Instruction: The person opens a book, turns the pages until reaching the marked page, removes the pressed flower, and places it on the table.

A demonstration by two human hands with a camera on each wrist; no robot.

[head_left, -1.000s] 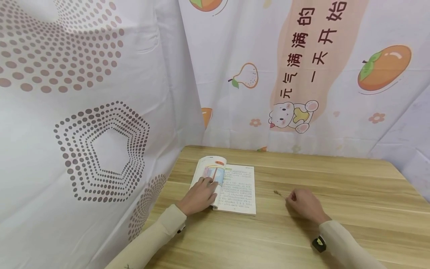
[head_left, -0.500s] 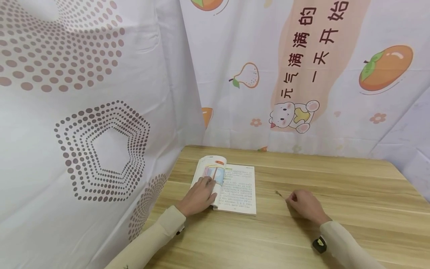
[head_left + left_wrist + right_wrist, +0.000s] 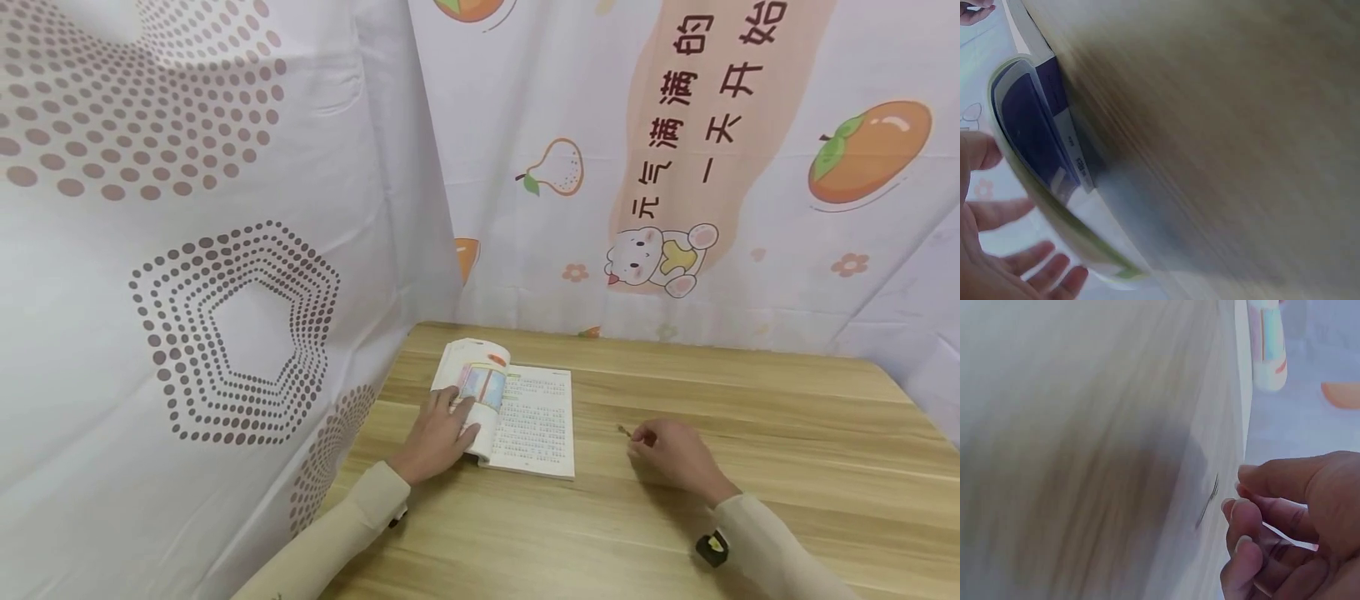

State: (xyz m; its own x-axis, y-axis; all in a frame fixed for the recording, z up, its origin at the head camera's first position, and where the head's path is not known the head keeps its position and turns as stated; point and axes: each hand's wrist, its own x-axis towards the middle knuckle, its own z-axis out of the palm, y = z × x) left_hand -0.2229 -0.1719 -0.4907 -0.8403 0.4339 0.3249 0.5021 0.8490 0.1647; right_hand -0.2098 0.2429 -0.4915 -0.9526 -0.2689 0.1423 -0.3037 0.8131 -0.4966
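Observation:
An open book (image 3: 534, 417) lies on the left part of the wooden table, its left-hand pages curving up. My left hand (image 3: 435, 435) rests on those pages with the fingers spread, beside a coloured picture (image 3: 483, 385). In the left wrist view, the fingertips of my left hand (image 3: 1013, 250) lie along the bowed pages (image 3: 1066, 222). To the right of the book, a thin dark thing like a hairpin (image 3: 1209, 501) lies on the table. My right hand (image 3: 677, 457) is just beside it. In the right wrist view, my right hand (image 3: 1294, 525) has loosely bent fingers, apart from this thing.
The wooden table (image 3: 810, 433) extends to the right of both hands. A patterned cloth (image 3: 525, 275) hangs behind the table's far edge. Another dotted cloth (image 3: 360, 275) hangs along the left side.
My left hand has drawn back slightly down and left on the page, showing more of the picture. My right hand has moved a little left, closer to the thin dark thing.

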